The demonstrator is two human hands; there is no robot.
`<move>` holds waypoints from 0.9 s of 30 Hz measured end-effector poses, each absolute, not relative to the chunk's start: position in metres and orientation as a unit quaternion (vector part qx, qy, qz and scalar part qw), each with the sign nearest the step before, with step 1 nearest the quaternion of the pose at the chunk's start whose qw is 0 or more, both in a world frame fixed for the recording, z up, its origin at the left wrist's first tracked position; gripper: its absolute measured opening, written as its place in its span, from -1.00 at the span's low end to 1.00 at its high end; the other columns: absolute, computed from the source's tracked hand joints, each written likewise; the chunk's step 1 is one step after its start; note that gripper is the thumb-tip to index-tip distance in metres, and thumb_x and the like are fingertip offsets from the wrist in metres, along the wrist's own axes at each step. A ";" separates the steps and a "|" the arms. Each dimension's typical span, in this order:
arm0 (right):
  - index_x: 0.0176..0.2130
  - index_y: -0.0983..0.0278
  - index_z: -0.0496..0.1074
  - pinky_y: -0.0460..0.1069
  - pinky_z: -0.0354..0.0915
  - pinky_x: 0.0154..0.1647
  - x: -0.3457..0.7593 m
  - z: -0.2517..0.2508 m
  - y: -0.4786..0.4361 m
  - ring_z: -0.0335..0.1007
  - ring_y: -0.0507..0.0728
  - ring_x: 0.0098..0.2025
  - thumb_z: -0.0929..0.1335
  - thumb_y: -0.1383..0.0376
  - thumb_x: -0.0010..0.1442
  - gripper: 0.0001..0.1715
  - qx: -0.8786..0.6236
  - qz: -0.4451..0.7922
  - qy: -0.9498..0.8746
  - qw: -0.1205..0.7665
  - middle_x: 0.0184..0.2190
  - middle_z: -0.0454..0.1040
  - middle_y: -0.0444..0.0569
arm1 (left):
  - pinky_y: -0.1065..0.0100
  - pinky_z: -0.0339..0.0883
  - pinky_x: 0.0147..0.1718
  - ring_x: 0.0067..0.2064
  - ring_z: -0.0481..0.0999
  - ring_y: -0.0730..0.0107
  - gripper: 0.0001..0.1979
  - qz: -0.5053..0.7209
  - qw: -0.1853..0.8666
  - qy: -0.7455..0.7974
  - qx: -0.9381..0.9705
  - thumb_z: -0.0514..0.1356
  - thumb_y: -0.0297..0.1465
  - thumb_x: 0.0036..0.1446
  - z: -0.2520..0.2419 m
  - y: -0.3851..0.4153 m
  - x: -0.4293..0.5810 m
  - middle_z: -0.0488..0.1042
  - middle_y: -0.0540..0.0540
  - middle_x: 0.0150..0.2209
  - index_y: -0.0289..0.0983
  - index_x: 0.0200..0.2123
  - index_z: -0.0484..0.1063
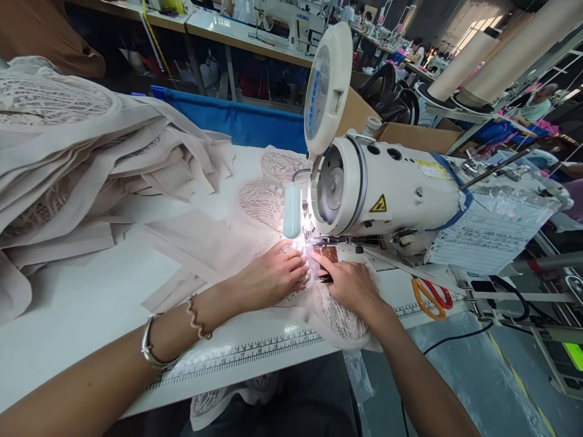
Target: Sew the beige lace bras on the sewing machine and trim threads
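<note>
Beige lace fabric (pixel 337 315) lies on the worktop (pixel 91 297) under the sewing machine (pixel 387 191) needle, my left hand (pixel 273 276) pressing it flat, fingers narrow, my right hand (pixel 348 282) pinching its edge, so fingertips this near the needle risk a prick.

- needle area under the sewing machine (pixel 387 194) head washed out by lamp glare; unreadable
- left hand (pixel 268 279) fingertips lost in that glare
- fabric pile (pixel 68 152) at the bench's left edge cut off by the frame
- paper sheet (pixel 483 233) print too small to read
</note>
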State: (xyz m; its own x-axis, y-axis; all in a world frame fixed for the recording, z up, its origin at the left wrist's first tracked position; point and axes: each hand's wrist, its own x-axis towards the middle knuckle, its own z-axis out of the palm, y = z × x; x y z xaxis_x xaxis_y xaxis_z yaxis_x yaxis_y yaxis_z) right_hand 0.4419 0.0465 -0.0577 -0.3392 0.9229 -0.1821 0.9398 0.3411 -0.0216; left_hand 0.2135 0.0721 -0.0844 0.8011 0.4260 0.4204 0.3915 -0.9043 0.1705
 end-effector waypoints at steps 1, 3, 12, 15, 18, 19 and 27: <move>0.36 0.00 0.27 -0.01 0.07 -0.39 0.439 -0.056 0.049 0.53 0.16 -0.30 0.28 0.44 0.15 -0.16 0.574 -0.058 0.813 0.078 -0.27 0.69 -0.11 | 0.02 0.16 0.16 0.02 0.51 0.14 -0.76 0.226 0.030 0.213 0.950 0.05 -0.39 0.44 -0.084 0.073 0.213 0.60 -0.16 -0.12 -0.28 -0.18 0.52; 0.37 0.02 0.28 0.00 0.07 -0.38 0.435 -0.055 0.052 0.53 0.18 -0.29 0.28 0.43 0.16 -0.17 0.575 -0.049 0.813 0.084 -0.28 0.68 -0.08 | 0.02 0.16 0.13 0.04 0.49 0.10 -0.73 0.215 0.015 0.216 0.952 0.03 -0.41 0.45 -0.084 0.073 0.213 0.59 -0.20 -0.07 -0.31 -0.20 0.52; 0.22 0.11 0.47 -0.02 0.13 -0.37 0.440 -0.065 0.061 0.51 0.15 -0.29 0.29 0.49 0.10 -0.26 0.533 -0.014 0.846 0.003 -0.36 0.66 -0.07 | 0.00 0.07 0.14 0.02 0.52 0.08 -0.62 0.204 0.002 0.234 0.950 -0.10 -0.28 0.52 -0.081 0.075 0.209 0.60 -0.22 -0.06 -0.31 -0.05 0.48; 0.20 0.11 0.50 -0.02 0.14 -0.38 0.444 -0.068 0.062 0.49 0.14 -0.31 0.29 0.51 0.08 -0.25 0.527 -0.010 0.850 -0.004 -0.36 0.65 -0.08 | -0.02 0.05 0.15 0.08 0.49 0.03 -0.60 0.197 -0.015 0.243 0.950 -0.11 -0.28 0.52 -0.082 0.075 0.209 0.60 -0.25 -0.03 -0.32 -0.05 0.48; 0.25 0.09 0.46 -0.02 0.10 -0.42 0.446 -0.068 0.064 0.47 0.13 -0.35 0.29 0.51 0.08 -0.21 0.530 -0.009 0.848 0.009 -0.36 0.65 -0.09 | -0.04 0.04 0.15 0.15 0.45 -0.03 -0.57 0.190 -0.017 0.253 0.949 -0.11 -0.27 0.52 -0.082 0.075 0.209 0.58 -0.29 0.01 -0.35 -0.08 0.49; 0.25 0.08 0.45 -0.02 0.09 -0.43 0.446 -0.067 0.064 0.47 0.13 -0.35 0.28 0.51 0.08 -0.20 0.528 -0.008 0.849 0.010 -0.35 0.65 -0.09 | -0.04 0.04 0.16 0.15 0.45 -0.02 -0.57 0.188 -0.015 0.253 0.949 -0.12 -0.26 0.52 -0.082 0.075 0.209 0.57 -0.29 0.01 -0.36 -0.08 0.49; 0.09 0.05 0.57 -0.05 0.09 -0.44 0.450 -0.070 0.067 0.49 0.11 -0.27 0.26 0.53 0.15 -0.35 0.502 -0.004 0.864 -0.036 -0.36 0.64 -0.11 | -0.14 -0.01 0.19 0.13 0.47 -0.06 -0.63 0.178 -0.018 0.265 0.948 -0.04 -0.22 0.49 -0.079 0.075 0.208 0.55 -0.31 0.06 -0.33 0.01 0.46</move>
State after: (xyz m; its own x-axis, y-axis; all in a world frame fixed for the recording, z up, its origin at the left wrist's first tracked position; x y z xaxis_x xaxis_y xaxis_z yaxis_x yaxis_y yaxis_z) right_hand 0.4500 0.0672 -0.0695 -0.4935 0.8678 0.0582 0.8673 0.4960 -0.0430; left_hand 0.2078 0.0752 -0.0791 0.7963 0.4959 0.3464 0.5085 -0.8589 0.0607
